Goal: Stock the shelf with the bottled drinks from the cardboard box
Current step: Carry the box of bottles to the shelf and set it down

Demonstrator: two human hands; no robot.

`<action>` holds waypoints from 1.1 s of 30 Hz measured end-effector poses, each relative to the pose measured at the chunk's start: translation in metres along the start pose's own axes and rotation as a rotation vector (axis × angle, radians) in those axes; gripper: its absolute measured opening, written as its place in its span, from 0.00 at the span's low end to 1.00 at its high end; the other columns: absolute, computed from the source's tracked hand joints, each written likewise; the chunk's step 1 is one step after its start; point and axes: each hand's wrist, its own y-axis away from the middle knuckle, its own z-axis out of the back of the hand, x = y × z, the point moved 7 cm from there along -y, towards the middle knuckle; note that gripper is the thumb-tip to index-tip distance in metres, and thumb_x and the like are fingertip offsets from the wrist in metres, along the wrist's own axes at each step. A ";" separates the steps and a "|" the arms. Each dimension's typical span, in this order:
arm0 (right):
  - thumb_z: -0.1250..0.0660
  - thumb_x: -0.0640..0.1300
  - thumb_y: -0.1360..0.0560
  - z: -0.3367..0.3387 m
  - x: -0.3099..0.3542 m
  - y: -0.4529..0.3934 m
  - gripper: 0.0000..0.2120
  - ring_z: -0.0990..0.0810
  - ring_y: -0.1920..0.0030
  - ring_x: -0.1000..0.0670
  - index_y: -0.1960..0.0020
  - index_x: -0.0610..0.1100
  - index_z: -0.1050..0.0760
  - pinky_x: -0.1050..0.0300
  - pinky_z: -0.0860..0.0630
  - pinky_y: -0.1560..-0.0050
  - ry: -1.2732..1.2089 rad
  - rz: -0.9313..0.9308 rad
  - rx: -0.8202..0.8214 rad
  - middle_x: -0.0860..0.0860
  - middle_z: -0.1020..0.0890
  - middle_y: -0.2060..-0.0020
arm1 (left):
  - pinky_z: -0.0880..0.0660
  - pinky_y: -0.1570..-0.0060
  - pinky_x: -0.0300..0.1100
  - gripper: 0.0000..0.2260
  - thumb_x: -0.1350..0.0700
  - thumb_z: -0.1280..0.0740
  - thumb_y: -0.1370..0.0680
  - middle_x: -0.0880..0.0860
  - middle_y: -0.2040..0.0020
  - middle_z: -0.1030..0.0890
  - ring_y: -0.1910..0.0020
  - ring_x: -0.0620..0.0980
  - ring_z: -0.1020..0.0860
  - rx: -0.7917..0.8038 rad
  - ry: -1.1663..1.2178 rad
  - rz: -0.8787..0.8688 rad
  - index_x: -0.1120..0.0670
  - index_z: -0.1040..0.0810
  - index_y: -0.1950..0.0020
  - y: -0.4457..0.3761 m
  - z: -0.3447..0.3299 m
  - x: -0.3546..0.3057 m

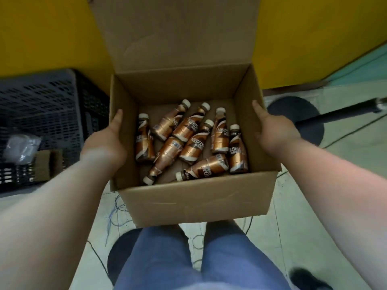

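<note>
You hold the cardboard box (196, 203) between both hands, above your thighs. Your left hand (104, 143) presses on the box's left wall, thumb lying along the rim; your right hand (276, 130) does the same on the right wall. The fingers of both hands run down the outside and are hidden, so you cannot tell how far they curl.

The bottles (188, 141) lie loose on the box floor, all on their sides, between your hands and below them. Most point their caps away from you and to the right; two near the front wall point their caps toward you and to the left. The bottle (144, 141) by the left wall lies nearest your left hand, the bottle (237, 149) by the right wall nearest your right.

No shelf is in view. A black crate (41, 114) stands to your left.
</note>
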 end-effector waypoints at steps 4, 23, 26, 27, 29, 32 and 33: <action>0.34 0.40 0.25 0.044 -0.024 0.072 0.44 0.24 0.66 0.44 0.24 0.66 0.58 0.53 0.23 0.68 -0.057 -0.157 -0.046 0.42 0.19 0.53 | 0.23 0.73 0.45 0.42 0.62 0.34 0.25 0.57 0.49 0.21 0.67 0.51 0.23 -0.043 0.032 -0.120 0.33 0.55 0.24 0.047 0.052 -0.009; 0.33 0.45 0.27 0.025 -0.200 0.330 0.41 0.19 0.50 0.39 0.24 0.67 0.53 0.50 0.20 0.52 -0.337 -0.625 -0.167 0.41 0.18 0.49 | 0.21 0.74 0.45 0.41 0.66 0.37 0.25 0.52 0.54 0.21 0.68 0.50 0.21 0.024 -0.207 -0.719 0.35 0.53 0.24 0.196 0.088 -0.178; 0.34 0.45 0.27 0.013 -0.239 0.364 0.41 0.19 0.49 0.40 0.24 0.66 0.52 0.50 0.20 0.51 -0.341 -0.678 -0.197 0.42 0.18 0.48 | 0.19 0.69 0.46 0.40 0.66 0.37 0.25 0.55 0.43 0.21 0.63 0.50 0.21 0.020 -0.269 -0.798 0.36 0.52 0.23 0.228 0.067 -0.219; 0.34 0.45 0.27 0.007 -0.251 0.376 0.40 0.19 0.48 0.40 0.24 0.66 0.51 0.50 0.20 0.50 -0.340 -0.697 -0.199 0.42 0.18 0.47 | 0.19 0.68 0.46 0.40 0.66 0.37 0.25 0.56 0.42 0.21 0.62 0.50 0.21 0.010 -0.294 -0.836 0.37 0.51 0.23 0.238 0.059 -0.230; 0.36 0.43 0.27 -0.010 -0.272 0.397 0.40 0.19 0.46 0.41 0.24 0.65 0.53 0.51 0.20 0.49 -0.363 -0.743 -0.168 0.43 0.19 0.43 | 0.19 0.67 0.47 0.39 0.66 0.37 0.26 0.56 0.43 0.20 0.61 0.50 0.22 -0.014 -0.328 -0.921 0.38 0.49 0.23 0.258 0.046 -0.251; 0.39 0.40 0.26 -0.034 -0.288 0.426 0.40 0.19 0.49 0.42 0.23 0.64 0.54 0.57 0.25 0.57 -0.417 -0.816 -0.127 0.45 0.18 0.48 | 0.20 0.69 0.44 0.39 0.65 0.37 0.28 0.53 0.51 0.20 0.65 0.48 0.24 0.007 -0.419 -1.015 0.40 0.47 0.22 0.279 0.026 -0.273; 0.39 0.39 0.26 -0.040 -0.291 0.434 0.40 0.19 0.51 0.42 0.23 0.64 0.54 0.57 0.27 0.58 -0.441 -0.836 -0.132 0.45 0.18 0.50 | 0.21 0.69 0.45 0.39 0.64 0.36 0.29 0.53 0.52 0.20 0.65 0.48 0.24 0.018 -0.453 -1.039 0.40 0.46 0.22 0.285 0.021 -0.280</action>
